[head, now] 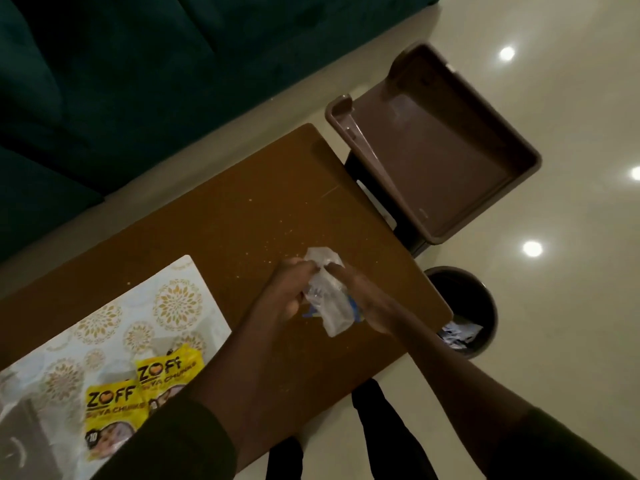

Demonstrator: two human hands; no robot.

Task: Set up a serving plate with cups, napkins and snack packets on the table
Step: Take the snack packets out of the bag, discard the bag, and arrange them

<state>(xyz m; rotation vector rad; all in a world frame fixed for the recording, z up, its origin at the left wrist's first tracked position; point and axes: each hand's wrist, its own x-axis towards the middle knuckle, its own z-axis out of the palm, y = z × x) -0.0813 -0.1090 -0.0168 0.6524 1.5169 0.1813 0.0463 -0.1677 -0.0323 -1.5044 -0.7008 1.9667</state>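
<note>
Both hands hold a crumpled clear plastic wrapper (327, 292) with blue print above the right end of the brown table (242, 209). My left hand (289, 292) pinches its left side, my right hand (363, 299) grips its right side. What is inside the wrapper is hidden. Two yellow snack packets (114, 414) marked ZOFF lie overlapping on a patterned white mat (138, 313) at the table's near left. A brown rectangular tray (446, 161) with raised rims stands off the table's right end, empty.
A dark round waste bin (464, 306) with scraps inside stands on the pale floor beside the table's right corner. A dark green sofa (121, 81) runs along the far side. A dark box (27, 441) sits at the lower left edge. Small crumbs dot the tabletop.
</note>
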